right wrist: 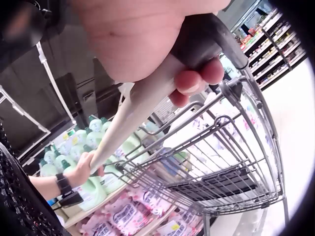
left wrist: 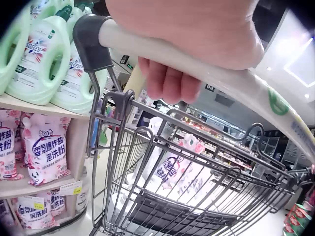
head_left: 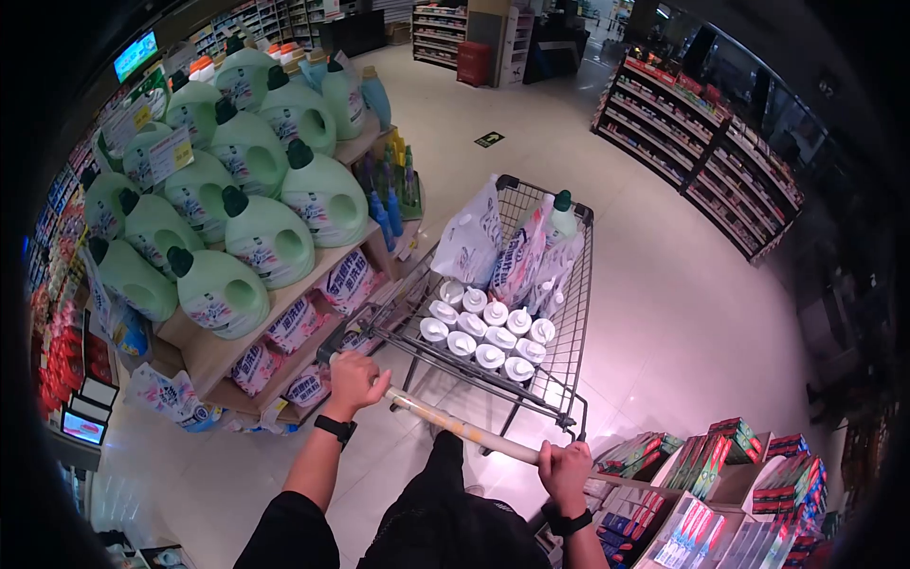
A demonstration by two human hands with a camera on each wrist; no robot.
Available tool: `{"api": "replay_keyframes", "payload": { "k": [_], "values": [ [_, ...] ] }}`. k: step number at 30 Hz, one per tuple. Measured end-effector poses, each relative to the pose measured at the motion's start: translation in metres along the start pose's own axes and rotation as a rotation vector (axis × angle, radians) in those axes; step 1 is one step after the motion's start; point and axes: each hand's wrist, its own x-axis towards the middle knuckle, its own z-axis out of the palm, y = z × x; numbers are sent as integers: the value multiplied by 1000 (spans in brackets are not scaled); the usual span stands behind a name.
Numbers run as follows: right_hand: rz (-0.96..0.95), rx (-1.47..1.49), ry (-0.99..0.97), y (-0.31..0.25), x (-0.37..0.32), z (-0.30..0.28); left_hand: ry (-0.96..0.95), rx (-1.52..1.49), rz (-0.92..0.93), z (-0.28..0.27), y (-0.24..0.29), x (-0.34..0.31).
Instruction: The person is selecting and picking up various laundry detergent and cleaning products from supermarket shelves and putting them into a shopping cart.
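Note:
A wire shopping cart (head_left: 584, 284) stands in front of the person, its pale push handle (head_left: 464, 429) running between both hands. My left hand (head_left: 356, 383) grips the handle near its left end; the left wrist view shows fingers (left wrist: 172, 84) curled under the bar. At the other end my right hand (head_left: 565, 471) grips it, with fingertips (right wrist: 189, 81) wrapped beneath. Inside the cart are several white bottles (head_left: 488, 357) in rows, a white bag (head_left: 470, 232), a pink-and-white printed bag (head_left: 519, 251) and a pale green bottle with a dark cap (head_left: 562, 216).
Left of the cart, a display shelf (head_left: 204, 358) bears large green detergent jugs (head_left: 270, 242), with pink powder bags (head_left: 351, 282) below. At lower right stands a rack of boxed goods (head_left: 725, 446). Dark shelving (head_left: 697, 142) lines the far right, beyond pale floor tiles (head_left: 654, 275).

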Motion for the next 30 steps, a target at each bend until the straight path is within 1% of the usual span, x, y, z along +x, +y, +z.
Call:
{"api": "replay_keyframes", "payload": {
  "k": [2, 3, 4, 5, 6, 8, 10, 11, 14, 16, 18, 20, 22, 23, 24, 26, 27, 28, 29, 30],
  "values": [
    [21, -35, 49, 19, 23, 1, -19, -11, -25, 16, -4, 16],
    [41, -19, 37, 15, 22, 7, -11, 6, -22, 15, -4, 15],
    [65, 5, 12, 26, 31, 5, -38, -11, 1, 22, 4, 27],
    [61, -31, -29, 39, 41, 5, -29, 14, -43, 28, 9, 37],
    [60, -9, -17, 49, 53, 5, -2, 44, -88, 39, 11, 51],
    [104, 22, 79, 62, 75, 1, 11, 56, -101, 57, 16, 70],
    [89, 5, 134, 84, 86, 12, -19, 73, -127, 64, 20, 78],
    [97, 22, 168, 99, 93, 12, -43, 68, -115, 70, 23, 89],
    [122, 45, 279, 119, 125, 10, -58, 45, -96, 82, 36, 119],
    [157, 50, 272, 131, 148, 3, -81, 40, -103, 97, 40, 132],
    [192, 121, 276, 150, 164, 4, -105, 6, -110, 109, 47, 142],
    [198, 88, 338, 163, 183, 3, -127, -12, -111, 116, 53, 154],
    [184, -86, 316, 182, 203, -3, -156, -34, -94, 127, 59, 169],
    [270, 1, 316, 194, 212, -2, -237, -50, -92, 127, 63, 178],
    [356, 94, 319, 213, 223, 0, -233, -32, -108, 133, 69, 187],
    [361, 112, 314, 239, 243, 1, -267, -177, -20, 139, 67, 200],
    [358, 115, 290, 249, 251, -1, -369, -228, -21, 138, 65, 204],
    [353, 118, 268, 262, 262, -2, -363, -217, -40, 138, 64, 212],
    [428, 189, 212, 270, 276, -7, -409, -236, -13, 137, 64, 221],
    [410, 198, 199, 274, 289, -10, -452, -256, 16, 137, 64, 231]
  ]
}}
